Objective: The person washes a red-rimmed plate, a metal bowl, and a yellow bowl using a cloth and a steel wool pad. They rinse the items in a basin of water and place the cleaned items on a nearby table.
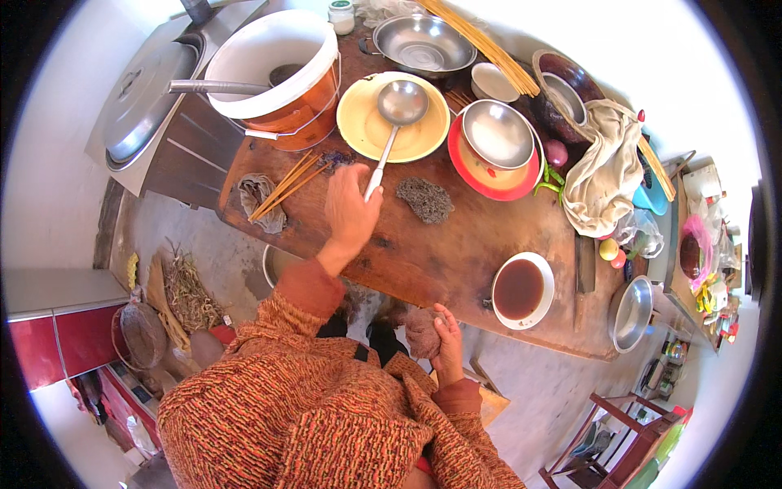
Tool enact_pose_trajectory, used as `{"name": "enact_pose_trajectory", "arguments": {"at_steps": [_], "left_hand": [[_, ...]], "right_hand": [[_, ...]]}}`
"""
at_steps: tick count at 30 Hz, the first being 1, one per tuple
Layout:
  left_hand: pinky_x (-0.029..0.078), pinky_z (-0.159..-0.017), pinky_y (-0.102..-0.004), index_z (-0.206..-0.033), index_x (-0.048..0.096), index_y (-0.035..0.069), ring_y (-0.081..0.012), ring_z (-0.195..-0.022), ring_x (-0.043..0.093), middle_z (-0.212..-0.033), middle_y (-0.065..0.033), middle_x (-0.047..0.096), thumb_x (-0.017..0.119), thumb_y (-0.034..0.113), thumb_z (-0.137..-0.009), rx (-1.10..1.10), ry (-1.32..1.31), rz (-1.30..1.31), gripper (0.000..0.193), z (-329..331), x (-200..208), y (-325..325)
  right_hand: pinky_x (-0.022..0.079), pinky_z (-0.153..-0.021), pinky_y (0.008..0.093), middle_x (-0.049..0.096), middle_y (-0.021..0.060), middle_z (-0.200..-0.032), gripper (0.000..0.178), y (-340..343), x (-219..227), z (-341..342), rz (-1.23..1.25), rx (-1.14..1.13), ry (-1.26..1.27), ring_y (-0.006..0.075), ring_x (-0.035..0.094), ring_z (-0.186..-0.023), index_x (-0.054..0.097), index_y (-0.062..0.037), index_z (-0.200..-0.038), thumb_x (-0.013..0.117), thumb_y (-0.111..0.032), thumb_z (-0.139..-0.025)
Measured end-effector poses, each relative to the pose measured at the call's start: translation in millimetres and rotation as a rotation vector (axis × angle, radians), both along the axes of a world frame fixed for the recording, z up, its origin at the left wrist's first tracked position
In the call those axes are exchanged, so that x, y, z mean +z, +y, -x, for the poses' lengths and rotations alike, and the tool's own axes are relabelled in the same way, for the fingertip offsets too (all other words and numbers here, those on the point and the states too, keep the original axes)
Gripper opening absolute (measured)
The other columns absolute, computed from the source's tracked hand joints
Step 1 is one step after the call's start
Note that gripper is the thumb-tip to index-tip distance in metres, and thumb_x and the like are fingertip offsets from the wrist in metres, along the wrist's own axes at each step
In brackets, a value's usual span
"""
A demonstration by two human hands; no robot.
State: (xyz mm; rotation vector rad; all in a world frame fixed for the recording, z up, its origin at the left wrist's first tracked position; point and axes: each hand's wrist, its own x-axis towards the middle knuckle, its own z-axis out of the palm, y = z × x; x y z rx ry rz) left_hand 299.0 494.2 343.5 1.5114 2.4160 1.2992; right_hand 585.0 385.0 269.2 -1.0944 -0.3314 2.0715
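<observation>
Your left hand (352,208) is over the desk (456,253), partly curled, thumb and fingers at the white end of the handle on the long metal ladle (403,103). Can't tell if the grip is fully closed or just touching. Ladle's round bowl lies over the shallow cream-yellow basin (352,122), handle sticking out toward you.

Your right hand (446,338) is low, off the desk's near edge, in front of your body. Fingers are bent around a fuzzy reddish-brown wad (422,332); you have hold of it by its right side. Material unclear.

Around your left hand: thin wooden chopsticks (285,189) lie across a crumpled grey cloth-like piece (262,196), to its left. A grey wiry scouring pad (424,200) sits on the wood to its right, apart from the ladle. White bucket with an orange-brown lower wall (314,110) stands behind the chopsticks.

Nearest desk item to your right hand's right: round white bowl (547,303) of dark reddish-brown liquid (520,289), near the front edge. Broad-bladed knife with a wooden handle (585,265) lies just beyond it. Red-rimmed basin (494,190) sits farther back, shiny metal bowl (497,134) in it.
</observation>
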Motion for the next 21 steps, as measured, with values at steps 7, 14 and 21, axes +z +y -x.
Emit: {"name": "enact_pose_trajectory", "arguments": {"at_steps": [7,14,21], "left_hand": [[0.046,-0.044,-0.0264,-0.108,0.047,0.002,-0.0127,-0.054,0.054,-0.081,-0.0067,0.056,0.061,0.011,-0.082,-0.217,-1.700,0.361,0.031,52.1,-60.8,40.8],[0.040,-0.036,-0.0219,-0.095,0.050,0.006,-0.0058,-0.043,0.044,-0.064,0.0009,0.048,0.055,0.010,-0.086,-0.395,-1.602,0.283,0.012,43.1,-45.0,23.2],[0.037,-0.032,-0.0217,-0.095,0.049,0.005,-0.0070,-0.037,0.045,-0.060,0.0006,0.048,0.055,0.011,-0.086,-0.455,-1.435,0.298,0.013,17.9,-12.4,-35.8]], "right_hand": [[0.053,-0.078,0.0345,0.059,0.0123,-0.106,0.035,-5.1,18.3,12.0,-0.029,0.036,-0.006,0.0223,0.062,-0.092,0.047,-0.0018,-0.121,0.055,-0.004,-0.087],[0.053,-0.081,0.0369,0.059,0.0132,-0.107,0.035,-8.1,22.7,18.0,-0.038,0.022,-0.040,0.0248,0.061,-0.095,0.047,-0.0024,-0.120,0.055,-0.005,-0.086],[0.053,-0.081,0.0359,0.058,0.0115,-0.107,0.031,-6.3,22.5,31.1,-0.047,0.087,-0.034,0.0238,0.061,-0.095,0.048,-0.0033,-0.119,0.053,-0.012,-0.090]]}}
